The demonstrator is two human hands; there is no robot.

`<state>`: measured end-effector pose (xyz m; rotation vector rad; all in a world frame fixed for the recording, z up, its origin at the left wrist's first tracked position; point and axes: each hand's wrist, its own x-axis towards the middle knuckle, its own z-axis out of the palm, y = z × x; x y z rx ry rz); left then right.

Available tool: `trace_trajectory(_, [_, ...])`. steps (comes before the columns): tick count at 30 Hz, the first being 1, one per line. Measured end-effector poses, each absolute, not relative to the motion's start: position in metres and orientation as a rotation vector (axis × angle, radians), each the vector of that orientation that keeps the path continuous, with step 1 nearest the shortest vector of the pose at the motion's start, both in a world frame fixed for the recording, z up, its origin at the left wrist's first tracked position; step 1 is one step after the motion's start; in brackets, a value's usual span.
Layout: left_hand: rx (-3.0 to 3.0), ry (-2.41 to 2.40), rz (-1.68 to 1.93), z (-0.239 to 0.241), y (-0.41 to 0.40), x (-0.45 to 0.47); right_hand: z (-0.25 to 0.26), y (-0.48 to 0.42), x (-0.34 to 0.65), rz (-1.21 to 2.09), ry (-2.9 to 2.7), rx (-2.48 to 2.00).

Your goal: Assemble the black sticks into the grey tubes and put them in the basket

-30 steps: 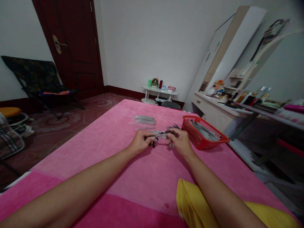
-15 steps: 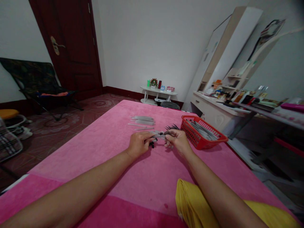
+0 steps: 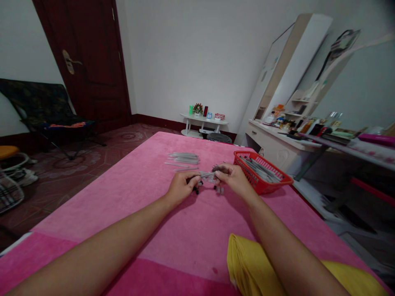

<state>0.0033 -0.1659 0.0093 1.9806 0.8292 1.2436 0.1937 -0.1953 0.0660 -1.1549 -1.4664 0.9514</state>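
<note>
Both my hands meet over the middle of a pink cloth-covered surface (image 3: 173, 230). My left hand (image 3: 180, 187) and my right hand (image 3: 233, 179) are both closed, pinching the two ends of a thin grey pen-like stick (image 3: 206, 175) held level between them. Small black and grey bits (image 3: 219, 189) lie on the cloth just under my hands. A row of several grey sticks (image 3: 183, 158) lies on the cloth beyond my left hand. A red plastic basket (image 3: 262, 187) holding more grey sticks stands just right of my right hand.
A yellow cloth (image 3: 249, 267) lies under my right forearm. A white dresser (image 3: 277, 144) crowded with bottles stands on the right, a low white shelf (image 3: 204, 122) against the far wall, a dark folding chair (image 3: 46, 115) and a brown door (image 3: 89, 61) on the left.
My hands have stayed together on the grey stick with small finger shifts. The camera has drifted slightly, so the scene sits a little differently in view.
</note>
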Motion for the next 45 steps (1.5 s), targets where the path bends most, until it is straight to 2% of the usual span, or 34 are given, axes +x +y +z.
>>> trace_trajectory(11, [2.197,0.933,1.309,0.005,-0.164,-0.002,0.056,-0.197,0.190,1.127,-1.296,-1.236])
trace_trajectory(18, [2.355,0.979,1.273,0.011,-0.165,-0.003,0.060,-0.195,0.189,1.089,-1.180,-1.220])
trace_trajectory(20, [2.348,0.936,1.302,0.015,-0.161,-0.004,0.068,-0.191,0.202,0.976,-1.194,-1.215])
trace_trajectory(23, [2.348,1.063,1.308,0.014,-0.145,-0.013,0.083,-0.187,0.238,0.639,-1.179,-1.284])
trace_trajectory(27, [2.485,1.388,1.031,-0.001,-0.116,-0.034,0.095,-0.187,0.297,-0.085,-1.138,-1.608])
trace_trajectory(30, [2.589,1.490,0.797,-0.010,-0.103,-0.045,0.094,-0.191,0.328,-0.432,-1.124,-1.864])
trace_trajectory(35, [2.637,1.523,0.755,-0.011,-0.102,-0.048,0.089,-0.197,0.337,-0.578,-1.132,-2.109])
trace_trajectory(40, [2.651,1.570,0.778,-0.008,-0.101,-0.048,0.097,-0.196,0.315,-0.676,-1.250,-2.038])
trace_trajectory(45, [2.653,1.616,0.763,-0.007,-0.098,-0.052,0.088,-0.187,0.275,-0.454,-1.623,-1.823])
